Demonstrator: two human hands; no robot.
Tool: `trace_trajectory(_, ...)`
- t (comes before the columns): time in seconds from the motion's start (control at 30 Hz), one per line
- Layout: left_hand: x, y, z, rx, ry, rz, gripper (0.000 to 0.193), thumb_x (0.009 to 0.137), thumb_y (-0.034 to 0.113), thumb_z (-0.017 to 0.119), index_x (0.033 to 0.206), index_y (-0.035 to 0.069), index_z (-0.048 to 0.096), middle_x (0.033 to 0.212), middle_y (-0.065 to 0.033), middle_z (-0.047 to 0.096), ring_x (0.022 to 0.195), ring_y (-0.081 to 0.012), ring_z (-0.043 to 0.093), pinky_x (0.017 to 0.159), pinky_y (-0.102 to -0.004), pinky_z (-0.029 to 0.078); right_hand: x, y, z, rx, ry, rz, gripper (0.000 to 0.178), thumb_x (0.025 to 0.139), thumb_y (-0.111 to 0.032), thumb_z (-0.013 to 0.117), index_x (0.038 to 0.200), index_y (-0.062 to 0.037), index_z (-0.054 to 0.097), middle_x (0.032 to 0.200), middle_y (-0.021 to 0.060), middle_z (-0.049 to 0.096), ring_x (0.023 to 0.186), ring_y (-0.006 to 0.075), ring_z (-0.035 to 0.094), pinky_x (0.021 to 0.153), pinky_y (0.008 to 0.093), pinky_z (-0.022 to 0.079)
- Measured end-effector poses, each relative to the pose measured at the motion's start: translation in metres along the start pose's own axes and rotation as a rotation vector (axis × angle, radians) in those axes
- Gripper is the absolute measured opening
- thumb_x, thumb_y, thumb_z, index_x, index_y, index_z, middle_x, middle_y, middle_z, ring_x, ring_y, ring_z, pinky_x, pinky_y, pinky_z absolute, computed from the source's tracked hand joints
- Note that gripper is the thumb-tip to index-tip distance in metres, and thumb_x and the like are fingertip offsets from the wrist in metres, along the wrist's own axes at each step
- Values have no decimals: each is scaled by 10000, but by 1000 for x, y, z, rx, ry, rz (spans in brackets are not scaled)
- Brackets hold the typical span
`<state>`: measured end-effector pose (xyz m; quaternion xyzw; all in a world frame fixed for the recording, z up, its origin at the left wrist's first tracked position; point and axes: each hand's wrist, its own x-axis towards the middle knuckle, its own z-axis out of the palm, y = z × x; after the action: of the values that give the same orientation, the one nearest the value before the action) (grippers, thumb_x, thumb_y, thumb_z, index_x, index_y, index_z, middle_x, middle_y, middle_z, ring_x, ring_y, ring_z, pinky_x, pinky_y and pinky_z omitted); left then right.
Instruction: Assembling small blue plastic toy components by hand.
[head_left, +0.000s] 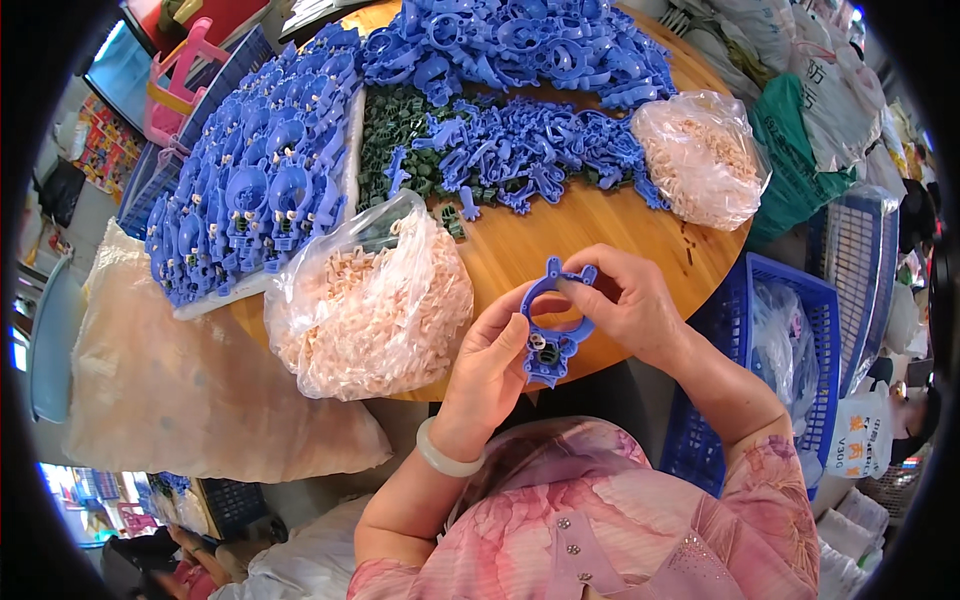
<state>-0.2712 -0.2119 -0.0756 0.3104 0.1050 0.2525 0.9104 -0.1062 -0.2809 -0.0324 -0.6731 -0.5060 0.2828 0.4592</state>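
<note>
Between my two hands, above the near edge of the round wooden table (520,250), is a blue plastic toy part (550,355) with a ring on top and dark green and pale pieces set in its lower body. My left hand (494,350) grips its left side, the thumb pressed along it. My right hand (625,300) holds the ring's upper right, thumb and fingers closed there; whether a small piece is also in those fingers is hidden. Left of my hands, a clear plastic bag (375,310) bulges with small pale pink pieces.
Blue parts stand in rows on a white-edged board (355,165) at the left. Loose blue parts (520,45) and dark green pieces (395,130) lie at the back. Another bag of pale pieces (700,160) rests at right. A blue crate (825,370) stands beside my right arm.
</note>
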Motion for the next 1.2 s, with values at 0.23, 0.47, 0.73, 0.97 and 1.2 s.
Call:
trace_trajectory(0.23,-1,0,7,240,31,76,410,938,108,525,1309,-27,415,1236,-128,521,1057,-228,597,812,-311,532,-2,7,-3,-23,63,-9,150,853,-147,649,913,-14,617,677,19,573,593,65,513,522,232,420)
trace_trajectory(0.47,3,-6,11,325,103,35,360,913,31,547,1262,-13,473,1122,-104,596,973,-180,628,769,-268,542,-5,11,-9,-15,70,-23,184,844,-187,645,861,-6,614,646,-10,535,576,38,464,495,218,379)
trace_trajectory(0.73,5,-4,9,280,83,32,340,931,73,535,1251,-25,482,1091,-104,616,928,-167,636,767,-265,535,-11,11,-15,-150,103,-41,159,836,-181,630,853,-25,603,606,50,553,545,129,525,493,272,409)
trace_trajectory(0.97,-4,-2,8,381,104,12,306,919,85,556,1192,-48,520,1039,-115,637,956,-176,637,823,-299,525,-17,8,-18,-198,132,-35,139,819,-176,633,857,-45,602,599,95,592,525,209,601,488,312,453)
trace_trajectory(1.2,-3,-6,14,458,166,13,280,891,45,590,1149,-53,546,943,-94,660,803,-148,660,724,-262,549,-20,10,-16,-190,147,-86,133,821,-170,629,856,-46,599,607,102,598,530,228,605,494,324,459)
